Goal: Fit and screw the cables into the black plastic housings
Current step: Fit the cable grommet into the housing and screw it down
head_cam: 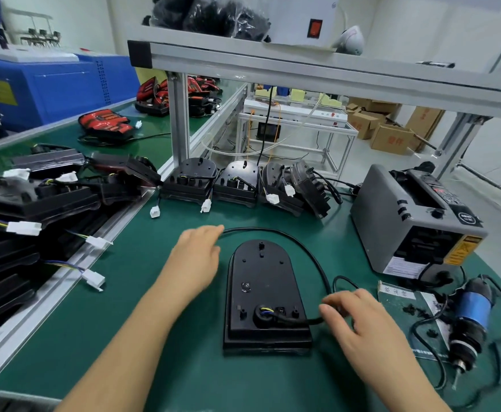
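Head view: black housing [265, 295] lies flat at lower centre on the worktop [154, 337], and the cable [302, 248] loops round its top. Right hand [362, 325] fingers pinch the cable beside the housing; left hand [197, 260] covers the far end (grip blurred, can't tell). Risk: a hard tug could unseat the cable's unscrewed entry.

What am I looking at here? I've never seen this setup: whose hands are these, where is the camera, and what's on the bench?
There is no machine. One camera worn on a person's head looks down at their bare hands. On the green mat lies a black housing, with a black cable plugged in near its lower edge and looping round it. The right hand seems to pinch that cable beside the housing. The left hand is open, with its fingertips at the cable's far loop. A blue electric screwdriver lies at the right, a grey tape dispenser stands behind it, and more housings stand at the back.
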The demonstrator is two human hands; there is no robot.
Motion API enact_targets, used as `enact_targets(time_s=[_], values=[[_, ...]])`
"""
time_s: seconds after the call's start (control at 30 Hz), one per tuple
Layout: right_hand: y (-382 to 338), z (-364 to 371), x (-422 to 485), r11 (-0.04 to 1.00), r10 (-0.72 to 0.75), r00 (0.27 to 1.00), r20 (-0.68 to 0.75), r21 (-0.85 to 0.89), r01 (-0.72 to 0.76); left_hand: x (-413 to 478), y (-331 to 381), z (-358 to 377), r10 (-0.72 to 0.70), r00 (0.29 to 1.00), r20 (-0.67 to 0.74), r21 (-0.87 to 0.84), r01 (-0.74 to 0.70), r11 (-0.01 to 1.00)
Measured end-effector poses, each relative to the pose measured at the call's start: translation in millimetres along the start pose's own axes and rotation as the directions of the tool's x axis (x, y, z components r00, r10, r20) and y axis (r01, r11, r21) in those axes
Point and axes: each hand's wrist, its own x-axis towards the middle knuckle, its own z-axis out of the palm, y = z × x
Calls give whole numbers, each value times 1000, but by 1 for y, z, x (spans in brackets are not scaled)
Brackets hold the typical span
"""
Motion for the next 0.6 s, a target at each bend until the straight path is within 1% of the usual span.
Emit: enact_targets(time_s=[0.07,0.13,0.2,0.23,0.3,0.37,0.4,0.43,0.47,0.5,0.53,0.57,0.6], values=[[-1,-2,-2,997,77,994,73,10,-78,28,-4,4,-62,998,25,96,59,994],[-5,-2,-2,992,121,986,115,25,-125,47,-5,11,-119,987,107,210,95,973],[-9,0,-1,988,137,983,123,61,-145,55,-5,18,-147,975,168,312,89,946],[-10,1,0,985,143,982,120,82,-154,56,-5,20,-147,973,176,350,77,934],[-11,5,3,977,167,980,110,112,-180,54,-3,21,-163,973,164,370,93,924],[-12,9,5,970,190,977,98,133,-202,48,-2,17,-199,966,165,341,133,930],[-12,11,6,966,196,976,97,152,-209,44,-1,14,-221,958,180,301,160,940],[-12,13,6,961,201,974,101,172,-217,38,-2,10,-245,947,207,205,203,957],[-13,14,6,956,207,972,113,190,-225,30,-1,6,-265,931,251,43,262,964],[-13,16,6,951,209,970,127,204,-232,21,0,2,-283,914,292,-149,335,930],[-14,18,5,948,209,968,139,214,-236,11,3,-1,-294,901,319,-313,393,865],[-14,19,5,947,207,967,147,220,-236,0,7,-3,-308,894,326,-420,428,800],[-15,20,4,946,204,968,148,224,-233,-10,11,-4,-314,893,323,-479,441,759]])
